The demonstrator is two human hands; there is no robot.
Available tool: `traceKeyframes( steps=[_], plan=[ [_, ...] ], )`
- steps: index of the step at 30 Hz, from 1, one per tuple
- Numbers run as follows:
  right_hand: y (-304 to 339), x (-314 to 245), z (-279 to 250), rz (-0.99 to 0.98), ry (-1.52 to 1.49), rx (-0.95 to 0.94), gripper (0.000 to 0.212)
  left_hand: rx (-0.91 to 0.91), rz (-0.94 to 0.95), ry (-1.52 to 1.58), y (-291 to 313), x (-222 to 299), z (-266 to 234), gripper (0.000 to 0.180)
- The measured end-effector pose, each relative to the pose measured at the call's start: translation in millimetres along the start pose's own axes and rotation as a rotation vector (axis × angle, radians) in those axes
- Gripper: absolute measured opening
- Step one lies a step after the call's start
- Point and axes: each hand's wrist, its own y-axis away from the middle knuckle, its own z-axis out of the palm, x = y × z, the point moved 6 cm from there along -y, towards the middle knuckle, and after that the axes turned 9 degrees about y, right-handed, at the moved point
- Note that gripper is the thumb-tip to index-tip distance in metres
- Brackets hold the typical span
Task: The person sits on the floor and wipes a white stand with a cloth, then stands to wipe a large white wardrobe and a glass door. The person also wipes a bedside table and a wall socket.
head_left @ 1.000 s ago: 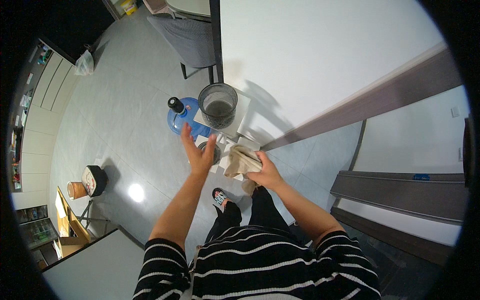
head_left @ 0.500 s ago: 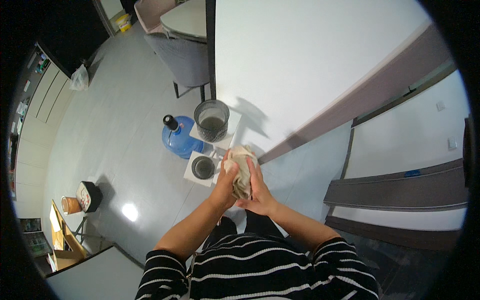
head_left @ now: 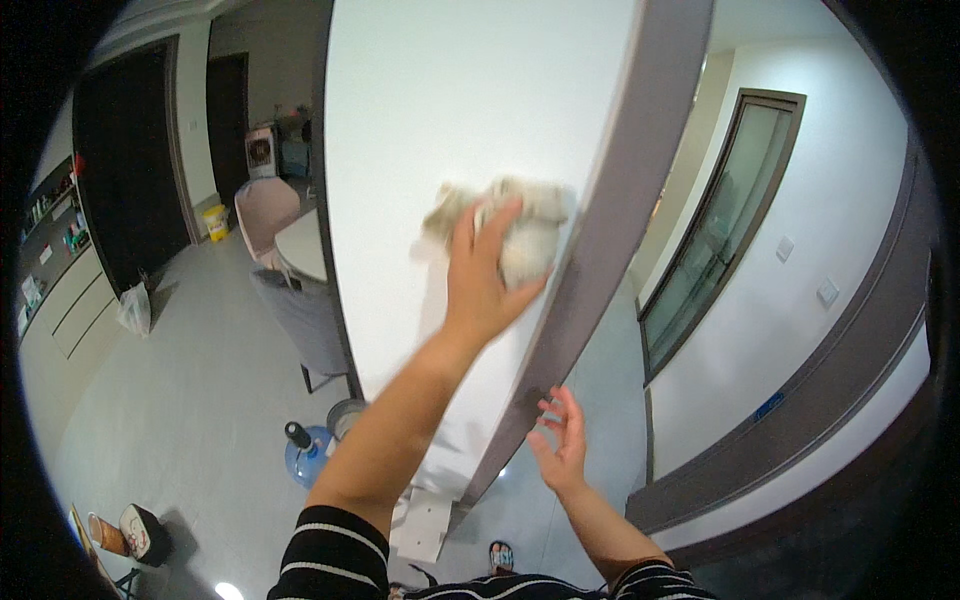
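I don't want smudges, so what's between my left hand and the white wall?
The cloth lies between your left hand and the white wall, as the head view shows.

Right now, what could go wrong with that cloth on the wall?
Only the left hand holds the cloth against the white wall, so it might slip and fall. The cloth is also close beside the grey-brown trim, so its edge could catch there.
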Motion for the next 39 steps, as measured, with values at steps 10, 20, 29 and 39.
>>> traceKeyframes(
  steps=[10, 20, 29, 39],
  plan=[
    [-38.1, 50.7, -128.6, -0.273, 0.088, -0.007, 0.072, -0.154, -0.466, 0.035, 206.5, -10.2, 37.3, 0.082],
    [-51.8, 22.4, -125.0, -0.442, 0.022, 0.005, 0.065, 0.288, 0.258, -0.052, -145.9, 120.1, 72.6, 0.069],
    [-7.9, 34.3, -168.9, -0.271, 0.156, 0.009, 0.058, -0.102, -0.260, -0.073, 205.4, -14.5, 42.9, 0.064],
    [-6.7, -2.3, -121.2, -0.265, 0.122, -0.037, 0.047, 0.542, 0.145, -0.299, -206.1, 47.4, -101.0, 0.061]
  ],
)
